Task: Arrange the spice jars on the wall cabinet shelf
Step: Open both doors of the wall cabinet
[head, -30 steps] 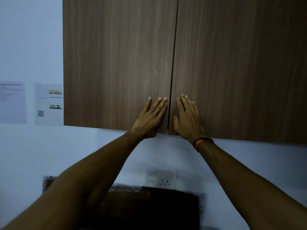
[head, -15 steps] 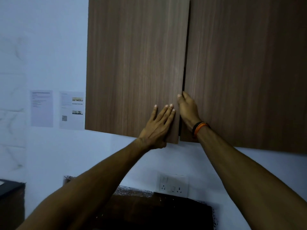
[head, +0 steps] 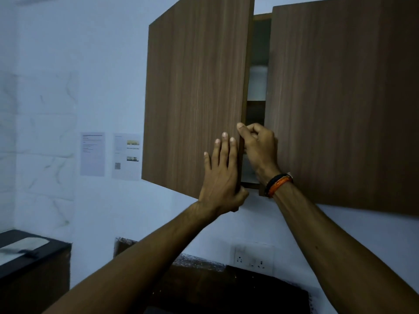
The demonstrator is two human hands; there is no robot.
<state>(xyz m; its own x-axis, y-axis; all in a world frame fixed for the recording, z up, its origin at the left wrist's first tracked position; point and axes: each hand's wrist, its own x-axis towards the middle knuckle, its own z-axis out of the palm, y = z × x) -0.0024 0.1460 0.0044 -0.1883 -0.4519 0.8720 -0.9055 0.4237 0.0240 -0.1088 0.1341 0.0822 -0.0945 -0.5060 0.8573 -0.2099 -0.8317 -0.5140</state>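
Two hands at left door (head: pixel 195 94) edge, narrow gap beside right door (head: pixel 344 105)

Dim, with a cool bluish cast on the wall (head: pixel 102 64). Deep shadow inside the cabinet gap (head: pixel 257 64) and across the counter (head: pixel 34 257) below. Soft, slightly blurred throughout; wide-angle bending toward the edges. No glare.
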